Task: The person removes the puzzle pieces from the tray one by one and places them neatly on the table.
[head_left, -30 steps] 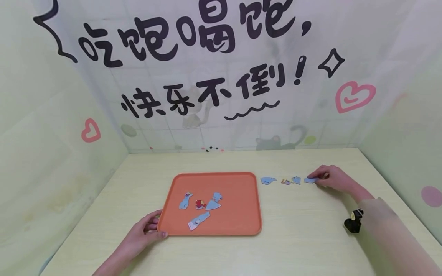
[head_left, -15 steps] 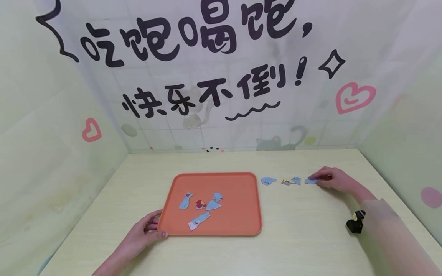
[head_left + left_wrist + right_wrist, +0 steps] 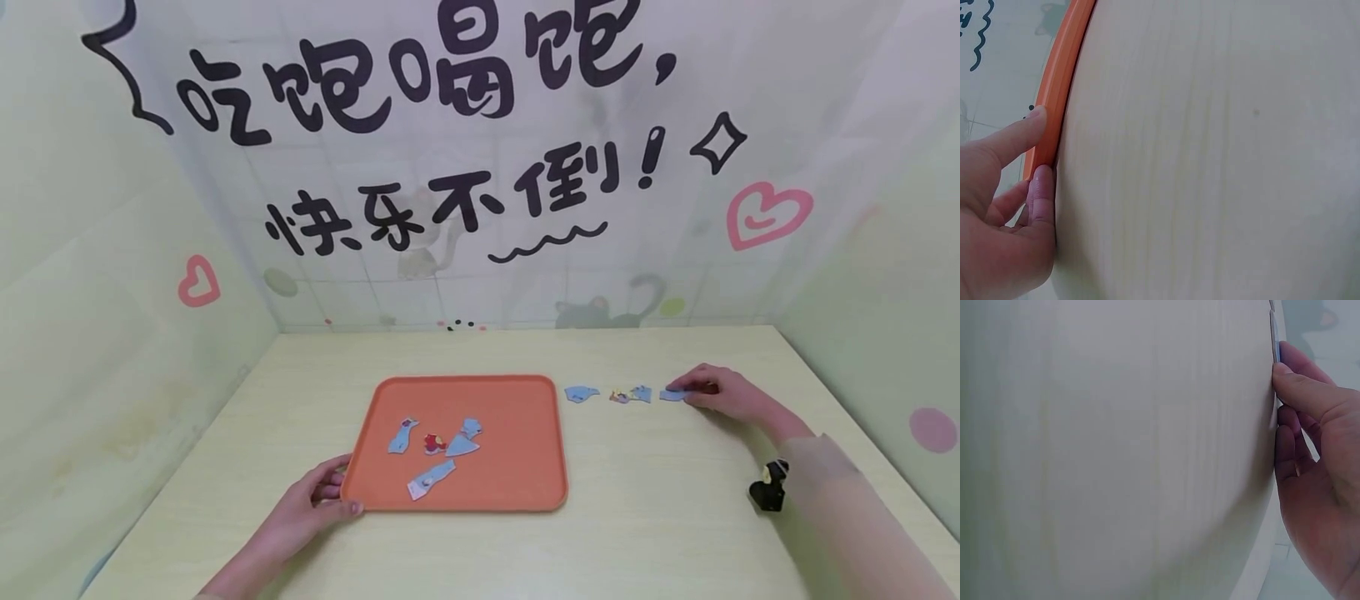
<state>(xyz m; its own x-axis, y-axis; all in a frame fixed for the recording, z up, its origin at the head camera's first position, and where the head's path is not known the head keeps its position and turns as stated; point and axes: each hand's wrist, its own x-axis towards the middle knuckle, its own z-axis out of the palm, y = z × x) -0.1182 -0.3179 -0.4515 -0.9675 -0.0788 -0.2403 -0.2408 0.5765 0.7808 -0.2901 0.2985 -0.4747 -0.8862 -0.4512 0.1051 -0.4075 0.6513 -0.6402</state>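
An orange tray (image 3: 517, 467) lies on the table with several blue jigsaw puzzle pieces (image 3: 431, 481) on its left half, one of them with a red figure (image 3: 432, 443). My left hand (image 3: 318, 498) holds the tray's near left corner, thumb at the rim; the left wrist view shows its fingers bent against the tray's side. To the right of the tray, a row of puzzle pieces (image 3: 582, 393) lies on the table. At the row's right end my right hand (image 3: 720, 392) pinches a light-blue puzzle piece (image 3: 672, 395) between thumb and fingers, low at the tabletop. The fingers cover part of that piece.
Pale wood table (image 3: 637, 533) surrounds the tray. Behind it hangs a white backdrop (image 3: 480, 300) with black lettering, and cloth walls stand at both sides. A small black object (image 3: 768, 487) shows at the right forearm.
The view shifts slightly. Both hands stay where they were, the left at the tray corner and the right on the light-blue puzzle piece.
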